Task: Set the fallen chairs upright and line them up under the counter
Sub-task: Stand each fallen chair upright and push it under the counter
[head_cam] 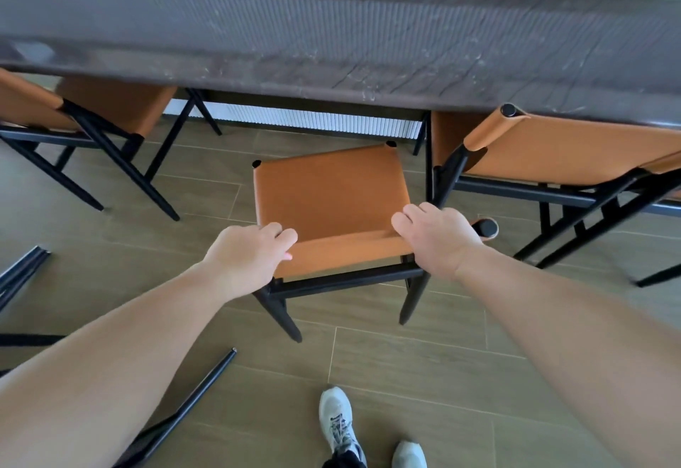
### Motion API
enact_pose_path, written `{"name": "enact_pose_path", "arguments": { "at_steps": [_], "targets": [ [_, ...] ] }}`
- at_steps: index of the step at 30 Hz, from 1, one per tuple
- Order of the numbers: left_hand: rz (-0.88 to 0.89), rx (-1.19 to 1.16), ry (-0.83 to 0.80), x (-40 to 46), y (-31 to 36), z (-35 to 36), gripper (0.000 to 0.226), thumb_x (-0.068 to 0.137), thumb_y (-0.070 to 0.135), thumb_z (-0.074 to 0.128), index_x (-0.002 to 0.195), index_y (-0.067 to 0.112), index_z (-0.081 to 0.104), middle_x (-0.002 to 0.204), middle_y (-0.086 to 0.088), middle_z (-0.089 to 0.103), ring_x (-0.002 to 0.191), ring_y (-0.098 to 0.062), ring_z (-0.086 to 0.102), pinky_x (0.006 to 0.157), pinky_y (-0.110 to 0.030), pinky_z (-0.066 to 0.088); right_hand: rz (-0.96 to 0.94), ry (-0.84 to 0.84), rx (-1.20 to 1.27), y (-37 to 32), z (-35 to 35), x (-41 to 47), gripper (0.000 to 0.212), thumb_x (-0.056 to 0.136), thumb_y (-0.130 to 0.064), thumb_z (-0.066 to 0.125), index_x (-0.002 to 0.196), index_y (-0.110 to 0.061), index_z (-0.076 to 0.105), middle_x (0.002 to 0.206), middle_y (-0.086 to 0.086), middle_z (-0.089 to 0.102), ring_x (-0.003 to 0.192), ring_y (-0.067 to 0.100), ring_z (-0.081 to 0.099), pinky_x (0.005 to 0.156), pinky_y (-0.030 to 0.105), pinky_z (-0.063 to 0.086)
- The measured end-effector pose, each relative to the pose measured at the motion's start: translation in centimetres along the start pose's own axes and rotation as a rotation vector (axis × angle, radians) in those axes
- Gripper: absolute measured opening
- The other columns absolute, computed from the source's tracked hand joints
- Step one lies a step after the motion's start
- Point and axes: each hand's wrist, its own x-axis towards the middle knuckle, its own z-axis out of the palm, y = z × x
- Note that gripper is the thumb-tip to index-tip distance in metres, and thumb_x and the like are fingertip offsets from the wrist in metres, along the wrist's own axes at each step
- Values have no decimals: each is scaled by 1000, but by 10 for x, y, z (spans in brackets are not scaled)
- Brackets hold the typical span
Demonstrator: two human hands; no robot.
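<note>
**Both hands on the middle chair's backrest**

In the head view, your left hand (254,252) and right hand (435,233) each held a grip on the top of the backrest of the middle chair (331,198), fingers curled over its edge. This chair stood upright on the floor (423,364), just in front of the dark worktop (331,44). Two orange chairs, the left chair (110,106) and the right chair (560,150), stood tucked under the worktop on either side. Black legs of a fallen chair (199,390) lay near your left arm.
</note>
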Motion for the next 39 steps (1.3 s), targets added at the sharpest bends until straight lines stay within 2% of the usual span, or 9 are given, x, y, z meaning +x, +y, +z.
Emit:
{"name": "enact_pose_path", "arguments": {
  "at_steps": [5,7,10,14,18,24,29,34,39],
  "targets": [
    [-159,58,108,40,-42,-27,31,95,47,51,91,20,37,67,9,33,55,-15,44,40,-26,19,78,123,-13,28,-42,48,34,82,1,52,107,-17,38,95,2,46,82,21,47,58,33,42],
    [-153,54,120,53,-53,-32,33,95,47,51,89,21,33,68,8,35,57,-15,46,40,-27,21,68,148,-6,38,-50,62,34,81,2,50,108,-17,40,94,2,47,82,21,47,63,33,43],
    [-100,63,126,62,-66,-36,47,91,41,62,82,24,19,62,9,30,47,-13,39,39,-23,13,48,168,-1,48,-50,74,35,78,2,51,104,-18,39,91,1,46,78,20,45,63,33,43],
    [-92,86,135,78,-83,-39,34,90,39,63,86,21,35,62,8,38,45,-10,40,38,-20,13,43,197,-7,62,-52,95,46,70,2,58,97,-22,30,86,-2,41,74,19,42,58,32,37],
    [-112,115,139,103,-104,-46,26,95,44,50,91,22,37,70,7,44,53,-13,45,40,-24,15,28,209,7,80,-65,117,47,68,0,62,97,-22,32,86,-2,39,74,18,42,57,32,35],
    [-143,154,69,130,-129,-60,29,99,50,36,100,22,42,82,8,50,64,-13,52,46,-27,25,-46,222,-8,108,-81,147,40,72,-4,60,103,-20,39,91,-1,43,75,17,34,59,31,32],
    [-132,158,86,163,-145,-81,30,100,48,40,106,20,47,89,5,56,66,-16,50,49,-29,27,-18,241,-29,134,-93,168,43,75,-8,61,111,-20,41,92,-2,45,74,16,37,58,29,33],
    [-51,221,83,184,-159,-93,31,101,47,37,108,19,47,92,5,57,66,-17,49,49,-29,24,20,206,-13,144,-101,172,39,74,-7,58,106,-20,40,85,-4,32,72,17,36,58,30,31],
    [3,244,36,207,-196,-97,35,101,51,30,113,21,44,98,7,55,86,-17,60,56,-30,33,72,198,28,129,-105,185,32,81,-11,58,108,-19,43,93,-1,45,76,19,41,59,31,36]
  ]
}}
